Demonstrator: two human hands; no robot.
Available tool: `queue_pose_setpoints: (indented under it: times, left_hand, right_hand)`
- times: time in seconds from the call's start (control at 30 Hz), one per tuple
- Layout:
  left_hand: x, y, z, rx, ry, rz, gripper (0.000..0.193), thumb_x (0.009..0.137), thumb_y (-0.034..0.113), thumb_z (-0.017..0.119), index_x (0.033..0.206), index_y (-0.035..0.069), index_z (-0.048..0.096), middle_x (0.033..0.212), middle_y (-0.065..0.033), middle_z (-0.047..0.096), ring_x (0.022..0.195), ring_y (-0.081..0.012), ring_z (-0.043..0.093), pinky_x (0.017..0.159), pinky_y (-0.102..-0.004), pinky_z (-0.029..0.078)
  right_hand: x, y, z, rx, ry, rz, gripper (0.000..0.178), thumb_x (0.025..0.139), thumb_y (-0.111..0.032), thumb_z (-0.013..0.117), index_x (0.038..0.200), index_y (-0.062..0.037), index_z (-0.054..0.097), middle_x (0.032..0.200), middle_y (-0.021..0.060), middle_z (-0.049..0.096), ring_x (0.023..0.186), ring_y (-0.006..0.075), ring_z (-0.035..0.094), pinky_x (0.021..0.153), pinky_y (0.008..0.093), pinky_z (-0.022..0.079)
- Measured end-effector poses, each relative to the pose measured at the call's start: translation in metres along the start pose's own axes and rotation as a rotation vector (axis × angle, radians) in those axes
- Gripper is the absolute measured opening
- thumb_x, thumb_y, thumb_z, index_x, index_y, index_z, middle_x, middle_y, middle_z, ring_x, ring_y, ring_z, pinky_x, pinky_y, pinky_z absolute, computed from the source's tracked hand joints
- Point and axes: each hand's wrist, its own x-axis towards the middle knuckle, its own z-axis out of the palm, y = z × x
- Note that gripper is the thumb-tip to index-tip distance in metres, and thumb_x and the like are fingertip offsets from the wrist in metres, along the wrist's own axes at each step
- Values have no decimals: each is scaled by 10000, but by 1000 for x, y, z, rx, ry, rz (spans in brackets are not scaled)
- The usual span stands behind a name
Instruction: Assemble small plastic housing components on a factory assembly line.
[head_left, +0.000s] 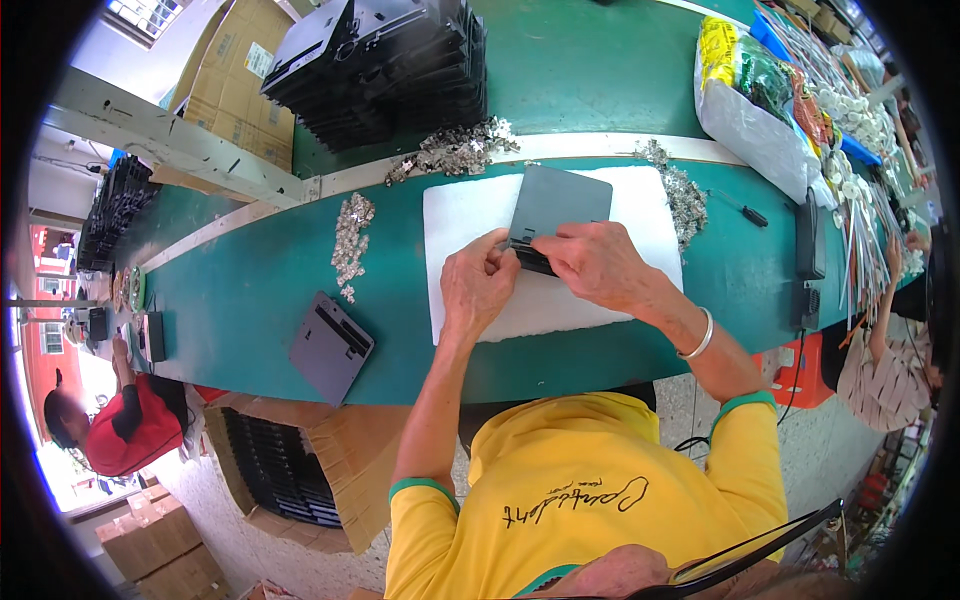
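Note:
A dark grey flat plastic panel point(562, 195) with a black slotted strip along its near edge lies on a white foam sheet point(455, 212). My left hand point(478, 285) is closed at the panel's near left corner, thumb and fingers pinched on its edge. Curled over the black strip, my right hand point(603, 266) has its fingertips pressed together; anything between them is too small or hidden to make out. Small silvery metal pieces lie in a strewn row point(351, 245) left of the foam and in a pile point(684, 205) on its right.
Another grey panel point(332, 347) lies on the green table at left. Behind are a stack of black panels point(385, 75) and more metal pieces point(455, 150). A screwdriver point(752, 215) and plastic bags point(760, 110) are at right. A carton point(310, 470) of panels stands below; co-workers sit at both sides.

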Motion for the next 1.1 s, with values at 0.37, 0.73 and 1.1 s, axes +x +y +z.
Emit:
queue_pose_setpoints:
  times: [0.37, 0.73, 1.1]
  left_hand:
    - [-6, -11, 18, 6, 161, 104, 273, 752, 108, 659, 1023, 93, 693, 660, -43, 546, 557, -188, 535, 553, -326, 430]
    - [-2, -13, 18, 51, 189, 168, 180, 750, 108, 668, 925, 71, 668, 651, -55, 526, 566, -230, 531, 554, -365, 423]
    - [2, -22, 9, 140, 146, 260, 232, 786, 136, 633, 999, 64, 691, 711, -95, 616, 617, -263, 587, 602, -380, 470]
  right_hand:
    - [32, -17, -16, -134, -226, -53, 134, 770, -91, 591, 694, -12, 669, 681, 192, 640, 647, 364, 646, 561, 431, 518]
    - [49, -31, -20, -294, -311, -62, 93, 739, -53, 635, 739, 20, 694, 758, 207, 678, 774, 348, 688, 674, 413, 562]
    - [19, -14, 6, -260, -211, 33, 133, 807, -101, 565, 752, -45, 672, 711, 159, 636, 677, 339, 634, 592, 429, 501]
